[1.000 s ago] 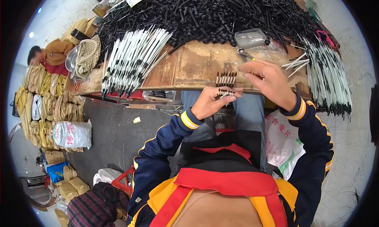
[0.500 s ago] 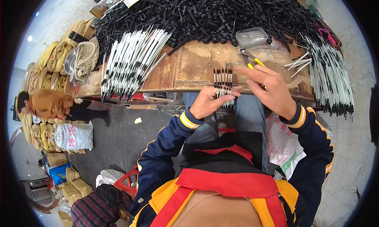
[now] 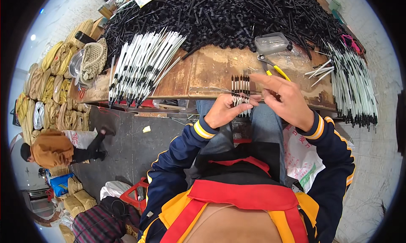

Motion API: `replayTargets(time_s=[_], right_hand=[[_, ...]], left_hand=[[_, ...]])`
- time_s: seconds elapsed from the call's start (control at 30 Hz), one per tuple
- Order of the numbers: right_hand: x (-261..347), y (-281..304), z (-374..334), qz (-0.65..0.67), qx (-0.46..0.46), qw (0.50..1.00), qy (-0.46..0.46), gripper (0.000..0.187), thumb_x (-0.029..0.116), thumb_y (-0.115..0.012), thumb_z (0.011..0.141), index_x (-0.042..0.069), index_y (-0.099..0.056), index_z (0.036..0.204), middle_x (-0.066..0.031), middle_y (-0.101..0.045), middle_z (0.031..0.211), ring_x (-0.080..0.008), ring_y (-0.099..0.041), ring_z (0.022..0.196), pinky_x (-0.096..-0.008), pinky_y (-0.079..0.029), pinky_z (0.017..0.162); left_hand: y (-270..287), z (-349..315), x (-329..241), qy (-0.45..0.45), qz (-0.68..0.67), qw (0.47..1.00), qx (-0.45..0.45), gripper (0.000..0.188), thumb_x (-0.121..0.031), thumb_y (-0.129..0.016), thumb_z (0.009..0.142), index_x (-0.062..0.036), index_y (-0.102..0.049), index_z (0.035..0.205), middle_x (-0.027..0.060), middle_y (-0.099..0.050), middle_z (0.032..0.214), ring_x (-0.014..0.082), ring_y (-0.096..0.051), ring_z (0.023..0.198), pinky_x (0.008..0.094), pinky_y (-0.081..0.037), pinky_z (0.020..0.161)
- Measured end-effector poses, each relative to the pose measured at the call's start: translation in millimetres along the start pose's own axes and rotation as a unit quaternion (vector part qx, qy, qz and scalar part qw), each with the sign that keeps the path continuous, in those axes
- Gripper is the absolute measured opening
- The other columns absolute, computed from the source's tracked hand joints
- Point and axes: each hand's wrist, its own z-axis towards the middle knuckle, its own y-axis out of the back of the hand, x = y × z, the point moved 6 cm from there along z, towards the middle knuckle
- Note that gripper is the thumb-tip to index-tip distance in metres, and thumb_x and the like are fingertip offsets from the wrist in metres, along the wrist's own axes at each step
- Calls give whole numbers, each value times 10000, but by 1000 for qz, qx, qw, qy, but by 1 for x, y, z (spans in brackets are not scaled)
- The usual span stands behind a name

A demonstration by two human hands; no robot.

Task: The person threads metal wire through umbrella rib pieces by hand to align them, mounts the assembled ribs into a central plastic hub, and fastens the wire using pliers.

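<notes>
My left hand [image 3: 226, 111] is closed around a row of slim white rods [image 3: 240, 87] with dark pointed tips, standing side by side above the table's near edge. Thin wires [image 3: 220, 90] stick out leftward from about the same place. To the right of the rods is my right hand [image 3: 288, 98], its index finger stretched toward their tips and the thumb apart from it. The other right fingers are curled, and I make out nothing held in them. Beyond that hand lie pliers [image 3: 277, 70] with yellow handles, partly covered by it.
Black plastic parts [image 3: 211, 21] are heaped across the back of the wooden table [image 3: 207, 67]. White rods lie in a left bundle [image 3: 144, 67] and a right bundle [image 3: 353, 86]. A clear box [image 3: 271, 43] sits behind the pliers. A person [image 3: 53, 148] walks past stacked sacks at left.
The person at left has moved toward the lower part of the picture, past the white sack. My hands stay nearly in place, with the right index finger still near the rod tips.
</notes>
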Motion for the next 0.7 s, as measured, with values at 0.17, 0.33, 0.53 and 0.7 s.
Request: replayTargets(time_s=[0.17, 0.33, 0.53, 0.7], right_hand=[[1, 1, 5, -30, 32, 999, 17, 435, -31, -554, 777, 21, -623, 1203, -162, -665, 968, -256, -644, 768, -332, -513, 697], [-8, -2, 5, 24, 18, 999, 43, 412, -17, -532, 799, 4, -613, 1203, -165, -658, 967, -287, -626, 776, -336, -504, 721], [9, 3, 6, -111, 20, 988, 102, 353, 20, -570, 812, 8, -621, 1161, -105, -574, 841, -264, -587, 754, -346, -484, 685], [22, 7, 5, -282, -16, 936, 210, 342, 74, -610, 769, 41, -634, 1108, -74, -484, 775, -239, -542, 733, -361, -460, 648]], left_hand=[[1, 3, 1, 8, 4, 1000, 14, 149, -33, -590, 929, 27, -657, 1047, 121, -680, 1110, 211, -609, 1120, 334, -467, 957], [0, 1, 9, 28, -24, 999, 13, 173, -17, -569, 933, 35, -673, 1061, 138, -665, 1186, 186, -595, 1146, 305, -466, 960], [1, 0, 9, 26, -29, 999, 14, 159, -15, -570, 933, 41, -671, 1043, 136, -665, 1185, 174, -599, 1125, 303, -471, 945], [-1, 2, 9, 14, -11, 1000, 22, 156, -27, -573, 937, 36, -672, 1041, 134, -658, 1200, 176, -598, 1127, 305, -469, 947]])
